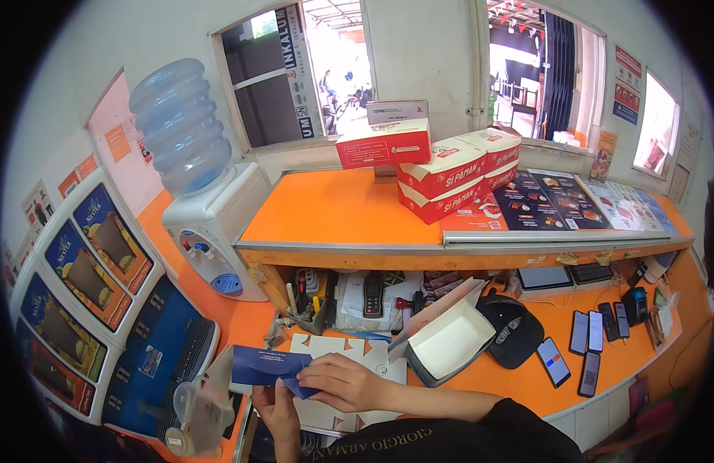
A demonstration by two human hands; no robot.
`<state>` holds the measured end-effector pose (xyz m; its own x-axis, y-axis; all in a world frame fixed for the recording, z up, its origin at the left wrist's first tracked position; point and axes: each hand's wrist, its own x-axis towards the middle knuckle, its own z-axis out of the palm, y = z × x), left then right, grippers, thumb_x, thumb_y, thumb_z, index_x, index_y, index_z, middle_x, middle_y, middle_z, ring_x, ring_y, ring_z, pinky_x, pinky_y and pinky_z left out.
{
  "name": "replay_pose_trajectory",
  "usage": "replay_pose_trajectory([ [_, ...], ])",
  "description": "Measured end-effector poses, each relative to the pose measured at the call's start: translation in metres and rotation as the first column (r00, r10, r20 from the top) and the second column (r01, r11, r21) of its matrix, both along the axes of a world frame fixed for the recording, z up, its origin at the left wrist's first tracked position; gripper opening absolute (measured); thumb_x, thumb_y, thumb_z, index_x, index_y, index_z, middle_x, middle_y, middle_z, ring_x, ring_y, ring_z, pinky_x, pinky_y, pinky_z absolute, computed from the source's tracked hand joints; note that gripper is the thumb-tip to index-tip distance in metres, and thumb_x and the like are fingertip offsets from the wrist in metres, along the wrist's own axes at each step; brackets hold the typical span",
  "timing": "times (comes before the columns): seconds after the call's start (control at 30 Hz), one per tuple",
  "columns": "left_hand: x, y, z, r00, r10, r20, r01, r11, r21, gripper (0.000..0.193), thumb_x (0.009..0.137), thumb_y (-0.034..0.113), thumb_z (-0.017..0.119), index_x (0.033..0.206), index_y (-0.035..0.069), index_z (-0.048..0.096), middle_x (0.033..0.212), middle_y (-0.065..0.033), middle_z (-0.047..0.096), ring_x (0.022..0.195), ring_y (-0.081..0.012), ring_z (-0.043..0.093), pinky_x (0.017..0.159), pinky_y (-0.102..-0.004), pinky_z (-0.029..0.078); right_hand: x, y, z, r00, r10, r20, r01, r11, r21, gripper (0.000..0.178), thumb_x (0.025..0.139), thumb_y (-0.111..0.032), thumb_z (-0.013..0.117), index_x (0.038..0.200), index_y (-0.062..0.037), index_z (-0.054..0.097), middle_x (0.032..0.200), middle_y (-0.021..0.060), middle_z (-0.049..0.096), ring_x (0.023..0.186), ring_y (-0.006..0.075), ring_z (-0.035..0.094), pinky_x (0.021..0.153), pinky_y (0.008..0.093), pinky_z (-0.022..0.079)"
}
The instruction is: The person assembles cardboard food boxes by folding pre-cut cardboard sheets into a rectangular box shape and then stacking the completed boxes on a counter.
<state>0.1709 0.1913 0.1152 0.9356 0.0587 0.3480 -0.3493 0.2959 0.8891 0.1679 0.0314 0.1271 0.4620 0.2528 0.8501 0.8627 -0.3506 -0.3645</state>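
Observation:
Both hands grip a dark blue printed card piece (257, 365) with a fold or flap at its right end; I cannot tell if it is a sleeve or a small box. My left hand (278, 413) pinches its lower edge from below, thumb up. My right hand (343, 382) reaches across from the right, fingers closed over the folded end. Beneath them lie white flat cardboard sheets (388, 372) with small brown marks. Just right of these stands an open cardboard box (452, 339), white inside, with its lid raised.
A black cap (513, 330) and several phones (554, 361) lie to the right. Red and cream boxes (442, 185) are stacked on the orange upper counter (311, 204). At left stand a water dispenser (214, 224), a drinks machine (133, 309) and a clear plastic container (199, 413).

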Motion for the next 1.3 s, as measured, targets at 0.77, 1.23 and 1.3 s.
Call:
replay_pose_trajectory([
  [0.77, 0.012, 0.061, -0.084, 0.679, -0.447, -0.583, 0.731, 0.335, 0.594, 0.034, 0.093, 0.015, 0.054, 0.123, 0.000, 0.048, 0.098, -0.0092, 0.061, 0.085, -0.0113, 0.050, 0.078, -0.0276, 0.043, 0.002, -0.016, -0.067, 0.933, -0.026, -0.359, -0.089, 0.949, -0.302, 0.024, 0.089, -0.022, 0.060, 0.110, -0.0098, 0.063, 0.087, 0.0069, 0.049, 0.079, 0.0216, 0.057, 0.068, 0.0334, 0.049],
  [1.23, 0.015, 0.063, -0.107, 0.562, -0.508, -0.653, 0.786, 0.572, 0.232, 0.031, 0.094, 0.012, 0.057, 0.120, -0.004, 0.052, 0.103, -0.0049, 0.062, 0.089, -0.0083, 0.056, 0.078, -0.0232, 0.046, -0.007, -0.003, -0.073, 0.872, -0.184, -0.453, 0.054, 0.957, -0.285, 0.026, 0.080, -0.016, 0.068, 0.098, -0.0012, 0.058, 0.095, 0.0133, 0.046, 0.087, 0.0307, 0.057, 0.073, 0.0392, 0.049],
  [1.3, 0.012, 0.062, -0.099, 0.540, -0.527, -0.656, 0.798, 0.568, 0.201, 0.031, 0.094, 0.014, 0.057, 0.118, -0.003, 0.053, 0.102, -0.0047, 0.063, 0.090, -0.0087, 0.057, 0.080, -0.0233, 0.046, -0.007, -0.001, -0.073, 0.878, -0.193, -0.438, 0.062, 0.953, -0.296, 0.025, 0.080, -0.015, 0.068, 0.098, -0.0013, 0.058, 0.094, 0.0133, 0.046, 0.086, 0.0306, 0.057, 0.072, 0.0388, 0.050],
])
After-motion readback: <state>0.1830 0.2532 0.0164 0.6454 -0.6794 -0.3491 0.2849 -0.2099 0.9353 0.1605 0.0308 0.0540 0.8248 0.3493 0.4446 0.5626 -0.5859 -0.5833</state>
